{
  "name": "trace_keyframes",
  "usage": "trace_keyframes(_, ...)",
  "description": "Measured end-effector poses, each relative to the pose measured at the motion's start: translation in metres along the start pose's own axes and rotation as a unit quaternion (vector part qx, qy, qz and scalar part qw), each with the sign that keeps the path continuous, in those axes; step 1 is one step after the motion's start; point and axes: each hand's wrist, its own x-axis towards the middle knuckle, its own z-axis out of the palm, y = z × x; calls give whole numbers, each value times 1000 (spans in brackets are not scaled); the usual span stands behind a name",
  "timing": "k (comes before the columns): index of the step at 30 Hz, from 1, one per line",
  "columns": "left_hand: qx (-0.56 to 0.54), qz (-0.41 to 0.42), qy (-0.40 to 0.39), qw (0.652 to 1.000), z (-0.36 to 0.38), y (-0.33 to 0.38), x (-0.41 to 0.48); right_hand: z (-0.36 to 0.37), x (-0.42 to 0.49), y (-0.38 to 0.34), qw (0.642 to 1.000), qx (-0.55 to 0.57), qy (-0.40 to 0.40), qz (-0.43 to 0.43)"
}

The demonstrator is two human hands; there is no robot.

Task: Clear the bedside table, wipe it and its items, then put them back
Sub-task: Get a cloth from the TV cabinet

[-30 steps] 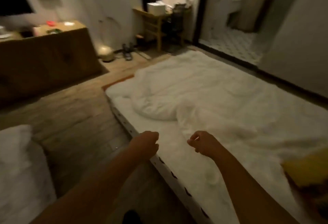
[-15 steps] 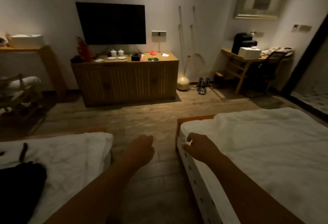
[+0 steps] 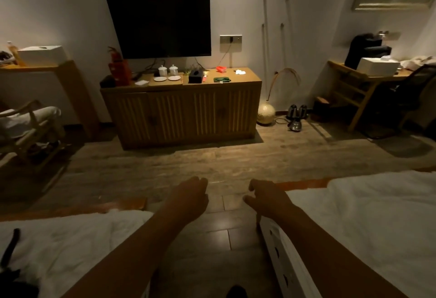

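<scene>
No bedside table is seen here, and both hands are held out with nothing in them.

The bedside table and its items are not shown, so they must be found first, most likely near the heads of the beds. The left hand is spread flat with loose fingers. The right hand is loosely curled with the thumb out. Both are held over the floor, between the left bed and the right bed. Far off, a green thing that may be a cloth is seen on the cabinet's surface. Something to wipe with should be picked up before any item is moved.
</scene>
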Motion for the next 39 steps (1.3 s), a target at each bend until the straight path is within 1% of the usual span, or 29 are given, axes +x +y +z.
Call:
trace_keyframes(5,0,-32,-16,999,-5,-17,144,-26,152,9,999,-26,-8,-20)
trace_keyframes(9,5,-31,-20,999,-14,-29,261,-52,271,9,999,-34,-14,-23)
trace_keyframes(13,-1,-40,-20,999,-19,-41,351,-64,354,4,999,-32,-9,-14)
trace_keyframes(14,-1,-41,-14,999,-17,-48,389,-67,391,7,999,-33,-8,-13)
trace_keyframes(17,-8,-50,-15,999,-12,-66,461,-75,462,9,999,-35,-17,-16)
trace_keyframes(22,-19,-36,-23,999,-6,-113,611,-92,613,11,999,-37,-23,-15)
trace_keyframes(24,-31,-35,-36,998,-8,-132,671,-99,667,11,999,-18,-28,-1)
trace_keyframes(25,-40,-34,-34,998,-12,-144,716,-107,707,11,1000,-10,-27,8)
trace_keyframes(26,-43,-35,-41,998,-13,-147,732,-107,717,12,999,-3,-33,20)
trace_keyframes(29,-53,-19,-47,997,-26,-161,819,-121,791,15,998,9,-44,33)
trace_keyframes(34,-47,7,-58,997,-37,-177,943,-147,911,20,997,41,-44,37)
trace_keyframes(36,-49,7,-73,996,-30,-185,998,-151,969,29,996,55,-50,41)
trace_keyframes(39,-54,1,-72,996,-17,-196,1078,-155,1057,48,995,67,-62,32)
